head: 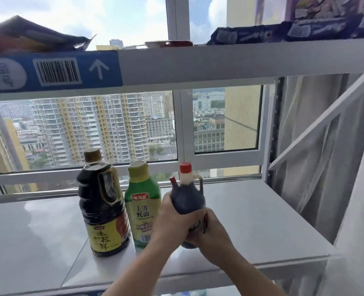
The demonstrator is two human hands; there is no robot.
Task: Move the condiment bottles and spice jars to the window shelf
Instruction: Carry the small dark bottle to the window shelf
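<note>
Bottles (104, 210): 2 on shelf (258, 223), 1 in L hand (172, 221), R hand (211, 231)

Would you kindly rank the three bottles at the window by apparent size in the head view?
1. The dark handled bottle with yellow label.
2-3, unranked: green yellow-capped bottle and dark red-capped bottle look alike; left hand and right hand cover the latter's lower half.

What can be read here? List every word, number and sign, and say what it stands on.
"上等蚝油": green bottle.
"味极鲜": dark handled bottle.
Up arrow, barcode, "5": blue box.
Red tag and small print on the green bottle: too blurred.
Label of the red-capped bottle: covered by the left hand and right hand.
</note>
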